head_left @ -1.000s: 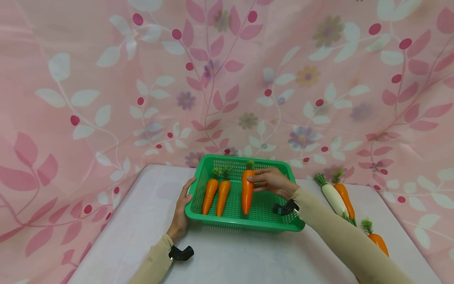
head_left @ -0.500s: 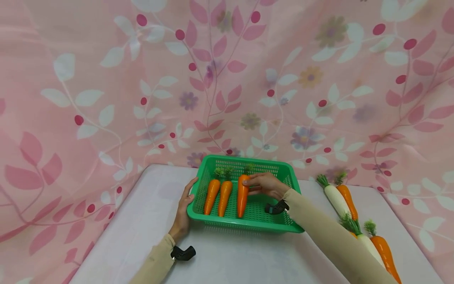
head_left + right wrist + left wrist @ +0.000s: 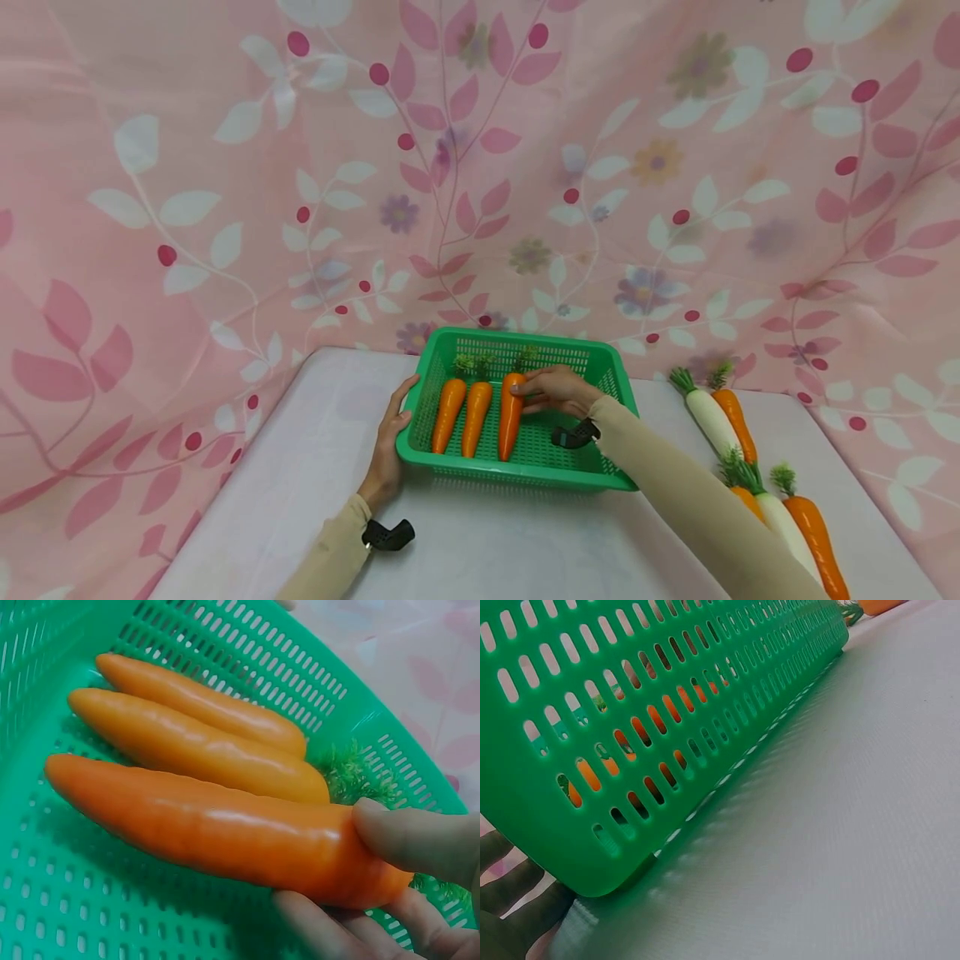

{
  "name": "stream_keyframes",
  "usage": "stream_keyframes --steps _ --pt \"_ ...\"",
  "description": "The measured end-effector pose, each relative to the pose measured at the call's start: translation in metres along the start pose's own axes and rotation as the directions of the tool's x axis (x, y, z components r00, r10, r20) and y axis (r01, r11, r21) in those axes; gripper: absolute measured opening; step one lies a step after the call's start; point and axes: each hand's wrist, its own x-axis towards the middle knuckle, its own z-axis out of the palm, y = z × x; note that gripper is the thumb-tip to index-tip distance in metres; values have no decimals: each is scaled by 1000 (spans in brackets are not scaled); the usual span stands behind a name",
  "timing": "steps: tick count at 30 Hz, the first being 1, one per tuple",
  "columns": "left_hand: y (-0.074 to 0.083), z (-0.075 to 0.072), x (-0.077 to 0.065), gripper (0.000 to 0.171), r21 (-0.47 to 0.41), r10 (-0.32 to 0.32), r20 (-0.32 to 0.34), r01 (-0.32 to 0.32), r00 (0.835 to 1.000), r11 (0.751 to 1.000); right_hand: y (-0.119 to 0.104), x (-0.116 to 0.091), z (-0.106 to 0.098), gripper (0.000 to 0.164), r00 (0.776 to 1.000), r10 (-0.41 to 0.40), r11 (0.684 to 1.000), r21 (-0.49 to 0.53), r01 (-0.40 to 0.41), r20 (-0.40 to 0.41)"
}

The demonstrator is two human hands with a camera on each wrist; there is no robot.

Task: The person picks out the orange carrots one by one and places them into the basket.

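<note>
Inside basket (image 3: 525, 476), right hand (image 3: 557, 390), pinching carrot (image 3: 510, 423)

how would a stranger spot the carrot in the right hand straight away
On the pale table sits a green basket. Inside it, find the rightmost orange carrot in the head view. Unlike the two carrots to its left, it is held near its leafy end by the right hand.

The left hand (image 3: 386, 450) and right hand (image 3: 558, 389) are bare, below long beige cloth sleeves (image 3: 690, 500). Each wrist has a bent black device (image 3: 388, 536), the right one (image 3: 581, 432) with a small teal patch (image 3: 558, 437).
</note>
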Motion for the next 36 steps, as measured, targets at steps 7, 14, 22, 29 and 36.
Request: stream_keyframes --steps 7,14,22,29,36 --pt "-1 1 0 58 1 3 5 -3 1000 1000 2 6 3 60 1000 9 999 -51 -8 12" --pt "0 1 0 58 0 1 -3 -1 1000 1000 2 10 5 63 1000 -7 997 -81 8 17" --pt "1 1 0 58 4 11 -8 -11 1000 1000 -1 12 10 58 999 -34 984 -176 31 -15" --pt "1 1 1 58 -5 0 -7 0 1000 1000 -1 14 11 54 999 -27 982 -190 19 -44" --pt "1 1 0 57 -13 -2 -6 2 1000 1000 1 17 12 49 998 -35 975 -220 24 -49"
